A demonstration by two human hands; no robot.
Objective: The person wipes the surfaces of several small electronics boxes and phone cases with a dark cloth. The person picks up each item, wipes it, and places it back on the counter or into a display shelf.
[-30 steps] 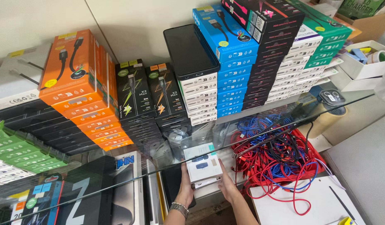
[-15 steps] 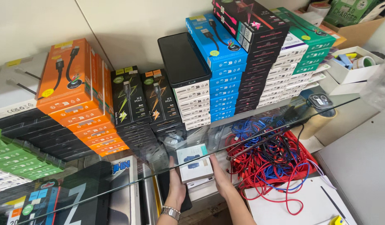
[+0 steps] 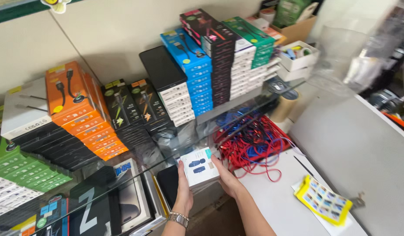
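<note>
While both hands were closed on it, the small white box (image 3: 199, 167) sat just below the centre of the frame, under the glass shelf (image 3: 254, 114) and in front of the person. The left hand (image 3: 183, 188) gripped its left edge, fingers wrapped onto the face and thumb side hidden behind. The right hand (image 3: 227, 177) clasped its right edge, palm against the side. Neither hand was open; each was partly curled around the box, which lay directly between them, so neither was nearer. The long axis of the box ran from lower left to upper right, its printed face tilted up toward the camera. Whether further boxes lay stacked beneath it could not be determined with certainty.

Just right of the box lay a tangle of red and blue cables (image 3: 254, 142), near the right hand but apart from it. Left of the left hand stood dark boxed items (image 3: 114, 201) on the lower level. A wristwatch (image 3: 179, 218) was worn on the left wrist.

On the shelf above, stacks of cable packages ran across the frame: orange boxes (image 3: 81, 113) at left, green boxes (image 3: 22, 172) at far left, blue boxes (image 3: 191, 72) at upper centre. At lower right, a yellow-edged sticker sheet (image 3: 324, 200) lay on the white desk (image 3: 376, 144).
</note>
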